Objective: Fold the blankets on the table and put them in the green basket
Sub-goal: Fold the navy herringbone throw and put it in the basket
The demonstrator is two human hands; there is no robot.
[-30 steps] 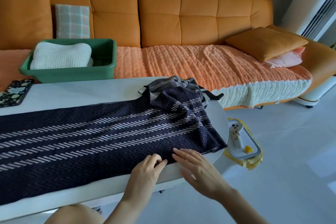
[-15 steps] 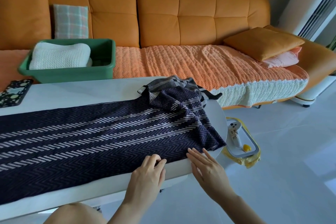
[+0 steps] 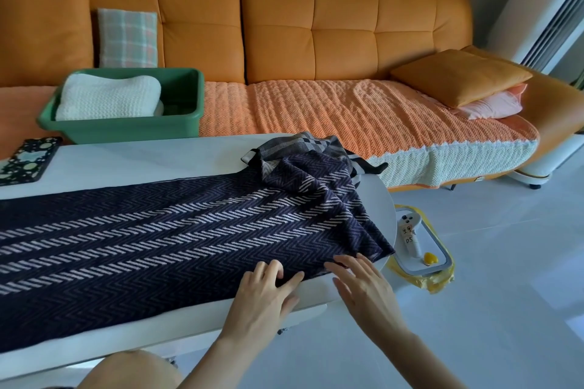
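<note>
A dark navy blanket [image 3: 151,240] with pale zigzag stripes lies spread along the white table [image 3: 132,158], rumpled at its right end over a grey checked cloth [image 3: 297,145]. My left hand [image 3: 268,290] rests on the blanket's near edge, fingers curled onto the fabric. My right hand [image 3: 360,284] lies flat with fingers spread at the blanket's near right corner. The green basket [image 3: 126,129] sits on the sofa beyond the table and holds a folded white knit blanket [image 3: 107,96].
An orange sofa [image 3: 316,41] with a quilted cover runs behind the table. A patterned phone [image 3: 27,158] lies at the table's far left. On the floor to the right stands a tray [image 3: 420,246] with a white device. My knee [image 3: 129,369] shows below the table edge.
My right hand has slid rightward along the blanket's near edge towards its corner. My left hand has stayed at about the same spot on the edge.
</note>
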